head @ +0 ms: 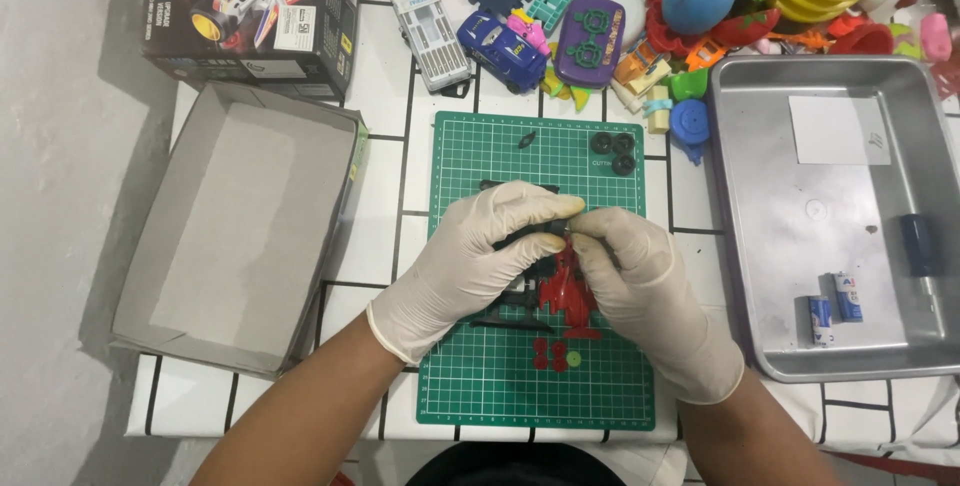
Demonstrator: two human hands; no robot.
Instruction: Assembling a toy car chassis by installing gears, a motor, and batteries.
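**Both gloved hands pinched on a red toy car body over the cutting mat**

Left hand (pixel 470 266) and right hand (pixel 635 286), both in pale gloves, meet at mid-mat – fingertips together at the top end of a red toy car body (pixel 566 291). Both are closed on it: left from the upper left, right wrapping its right side. Black chassis parts (pixel 510 296) sit under and left of the red piece, partly hidden by the left palm; can't tell if they are attached.

Key relation: the red body's long axis runs roughly toward and away from the person, far end up between the fingertips, near end pointing at the wearer. It lies between the hands, a bit closer to the right palm – the right hand covers more of it.

Green cutting mat (pixel 480 386) is below everything. On it: three small black tyres (pixel 612 149) at upper right, well apart from the hands; small red wheel hubs and a green gear (pixel 558 354) just below the car.

Around: open grey cardboard box tray (pixel 240 226) to the left, printed kit box lid (pixel 250 6) behind it, metal tray (pixel 760 206) to the right with two batteries (pixel 833 308) and a dark-handled screwdriver (pixel 920 246), heap of coloured toys (pixel 640 6) at the far edge.
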